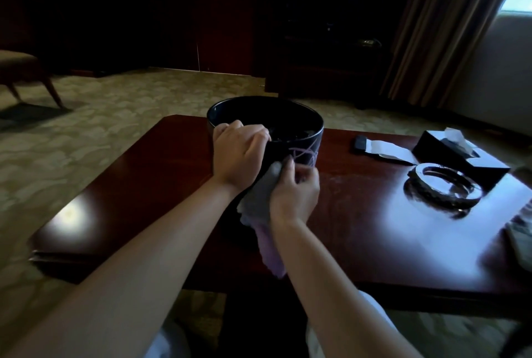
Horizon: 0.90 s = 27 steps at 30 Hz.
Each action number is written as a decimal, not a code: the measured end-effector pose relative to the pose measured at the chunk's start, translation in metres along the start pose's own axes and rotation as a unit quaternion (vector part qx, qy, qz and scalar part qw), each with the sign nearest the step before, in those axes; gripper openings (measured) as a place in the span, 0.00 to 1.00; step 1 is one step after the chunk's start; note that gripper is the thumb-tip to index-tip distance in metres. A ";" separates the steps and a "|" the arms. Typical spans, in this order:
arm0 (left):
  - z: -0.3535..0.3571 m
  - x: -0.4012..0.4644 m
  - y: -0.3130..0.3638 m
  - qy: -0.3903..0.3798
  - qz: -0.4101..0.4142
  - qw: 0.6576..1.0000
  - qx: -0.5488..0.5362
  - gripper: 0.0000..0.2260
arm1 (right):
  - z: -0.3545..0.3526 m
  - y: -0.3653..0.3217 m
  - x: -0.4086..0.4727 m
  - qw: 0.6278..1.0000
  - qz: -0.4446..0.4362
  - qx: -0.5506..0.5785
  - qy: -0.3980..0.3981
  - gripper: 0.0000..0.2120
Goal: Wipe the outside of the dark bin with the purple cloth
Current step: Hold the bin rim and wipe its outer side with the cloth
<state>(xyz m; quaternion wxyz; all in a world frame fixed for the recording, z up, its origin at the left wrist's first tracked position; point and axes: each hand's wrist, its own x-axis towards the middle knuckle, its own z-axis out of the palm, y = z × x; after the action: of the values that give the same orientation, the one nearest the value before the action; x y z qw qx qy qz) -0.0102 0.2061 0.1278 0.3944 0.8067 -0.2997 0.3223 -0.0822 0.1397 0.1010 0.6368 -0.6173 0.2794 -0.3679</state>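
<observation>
The dark bin [299, 127] stands upright on the red-brown table [144, 185], round and open at the top, with pale looping lines on its near side. My left hand [239, 153] grips the bin's near rim, fingers curled over the edge. My right hand [296, 190] holds the purple cloth [259, 202] bunched against the bin's lower front wall. The cloth's loose end hangs down toward me under my right wrist. What lies inside the bin is too dark to make out.
To the right on the table are a dark remote [359, 143], a white paper [388, 150], a black tissue box [457, 156] and a glass ashtray [443, 187]. A chair [26, 72] stands on the carpet at far left. Curtains [449, 26] hang at right.
</observation>
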 end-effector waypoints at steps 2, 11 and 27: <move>0.001 0.000 -0.002 0.002 0.002 1.000 0.007 0.22 | 0.003 -0.016 0.008 1.000 -0.020 0.019 0.004 0.10; -0.001 0.000 0.000 -0.004 -0.009 1.000 -0.008 0.21 | -0.003 0.034 0.000 0.997 0.072 -0.016 0.008 0.10; -0.005 0.003 0.000 0.008 -0.024 0.994 -0.103 0.13 | 0.000 -0.016 0.000 0.999 -0.027 -0.022 -0.018 0.10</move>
<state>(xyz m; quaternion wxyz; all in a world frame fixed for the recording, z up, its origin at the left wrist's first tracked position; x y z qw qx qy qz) -0.0094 0.2100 0.1327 0.4857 0.7661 -0.3081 0.2867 -0.0841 0.1400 0.1168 0.6179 -0.6451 0.2588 -0.3675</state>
